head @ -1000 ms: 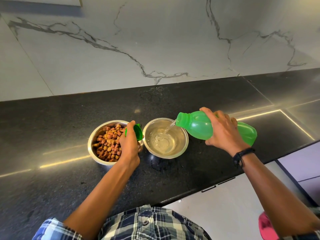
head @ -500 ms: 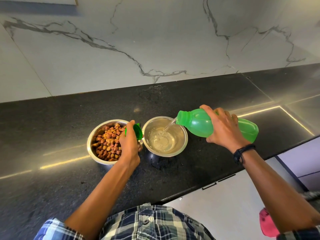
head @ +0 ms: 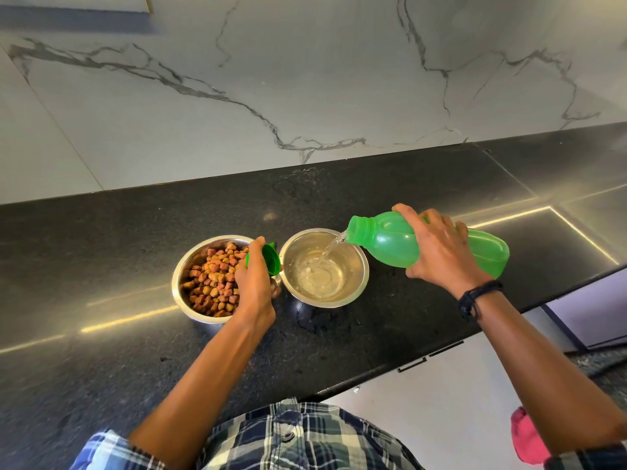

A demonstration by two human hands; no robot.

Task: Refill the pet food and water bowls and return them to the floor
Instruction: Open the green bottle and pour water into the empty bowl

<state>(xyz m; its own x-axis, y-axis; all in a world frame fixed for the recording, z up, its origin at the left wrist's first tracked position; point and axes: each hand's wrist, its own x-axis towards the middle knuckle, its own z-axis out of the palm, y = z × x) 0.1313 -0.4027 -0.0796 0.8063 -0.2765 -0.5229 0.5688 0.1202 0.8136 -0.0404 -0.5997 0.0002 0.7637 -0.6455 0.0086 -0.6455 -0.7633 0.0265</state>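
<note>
Two steel bowls stand side by side on the black counter point(head: 101, 259). The left food bowl point(head: 190, 266) is full of brown kibble. The right water bowl point(head: 356, 262) holds some water. My right hand point(head: 437, 252) grips a green plastic bottle point(head: 386, 244) tipped on its side, and a thin stream of water runs from its mouth into the water bowl. My left hand point(head: 254, 286) rests between the bowls and holds the green bottle cap point(head: 269, 259).
A white marble wall point(head: 305, 79) rises right behind the counter. The counter's front edge runs diagonally below my right arm, with pale cabinet fronts point(head: 441, 401) beneath. Something red point(head: 524, 439) shows at the bottom right.
The bottle keeps pouring and the water in the right bowl has risen a little. Both hands stay in about the same places.
</note>
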